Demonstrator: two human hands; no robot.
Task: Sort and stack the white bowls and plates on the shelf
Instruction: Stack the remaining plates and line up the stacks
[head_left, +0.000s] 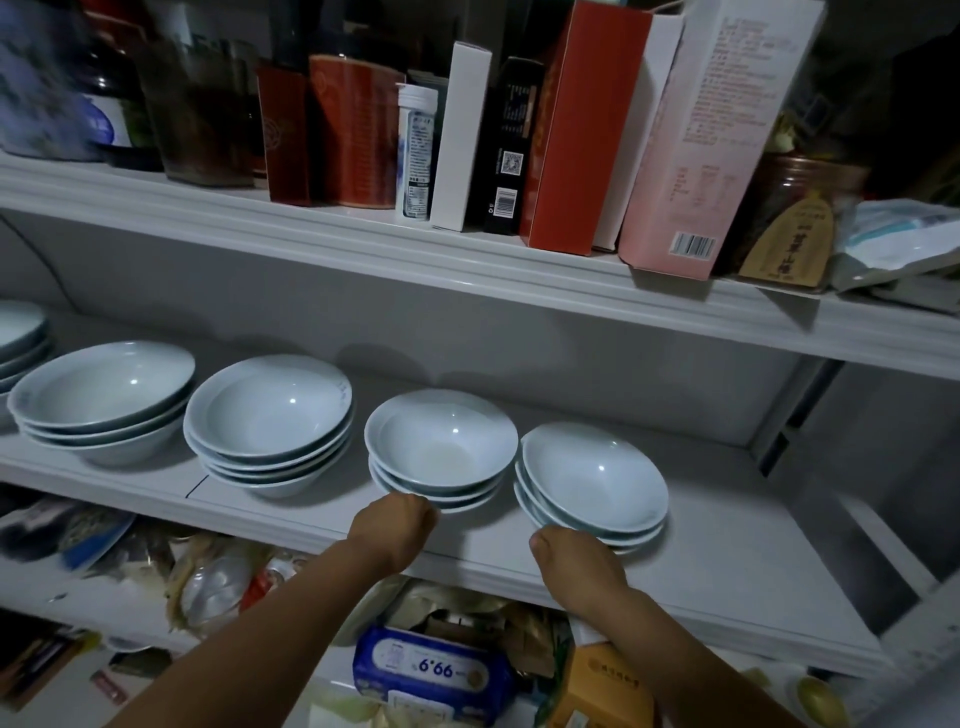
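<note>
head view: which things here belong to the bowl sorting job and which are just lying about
Job: large bowl stack, second bowl stack, third bowl stack, right bowl stack, plate stack far left, middle shelf, left hand, right hand.
Lying about: red box, pink box, white tube on top shelf; wipes pack below.

Four bowl stacks (267, 415) stand in a row along the shelf (311, 514); a plate stack (18, 338) sits behind, at its left edge.

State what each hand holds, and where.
Right hand grips the rightmost bowl stack at its near bottom edge; left hand, the stack beside it, likewise.
</note>
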